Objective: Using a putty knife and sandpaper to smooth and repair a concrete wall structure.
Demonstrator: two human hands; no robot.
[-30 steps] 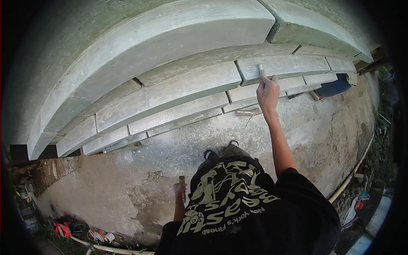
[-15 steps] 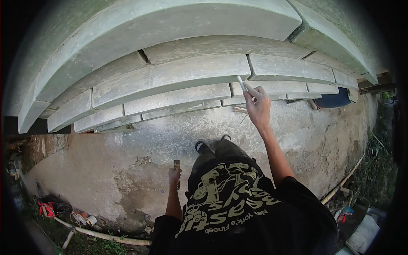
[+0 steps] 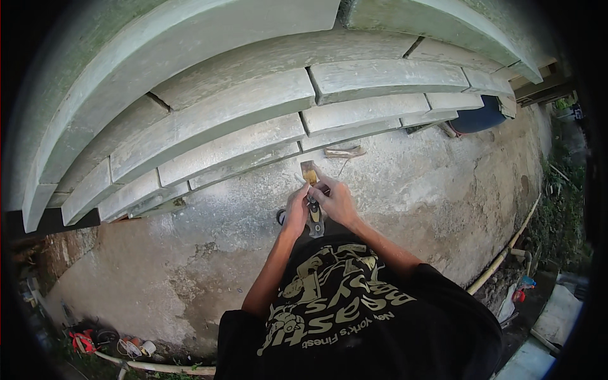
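The left hand is curled against the black-and-yellow handle of a narrow scraper with a flat brownish-yellow blade. The right hand meets it from the other side, fingers bent in; whether they pinch a short, pale, slim stick, partly visible beside the blade, I cannot tell. The scraper lies between the hands, both about equally near, its long axis running from the torso toward the stepped rows of grey concrete blocks, blade end farthest. Beyond, near the lowest row's edge, a weathered piece of wood rests on the stained concrete floor. A dark blue rounded object stands near the rows' right end.
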